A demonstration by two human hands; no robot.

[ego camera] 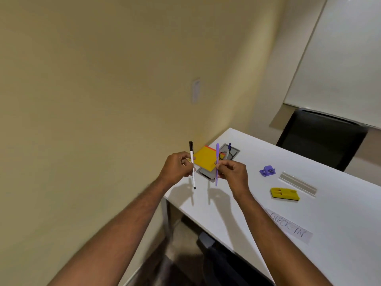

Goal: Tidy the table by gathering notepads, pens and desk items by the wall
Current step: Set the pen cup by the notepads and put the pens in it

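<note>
Head view: the left hand [175,168] fingers pinch an upright white pen [192,165], the right hand [232,170] fingers pinch an upright purple pen [217,164], both above the white worktop [340,213] corner. A yellow notepad [205,158] lies behind them by the wall [103,89]; a purple clip [267,170] and yellow block [285,195] lie farther right.

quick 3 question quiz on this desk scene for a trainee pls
1. True or false: the left hand holds the purple pen.
2. Which lies nearest the wall? A) yellow notepad B) purple punch C) yellow eraser
3. Fill in: the paper strip on the table reads ____.

Key: 1 false, it holds the white pen, and the right hand holds the purple one; 2 A; 3 CHECK-IN.
</note>
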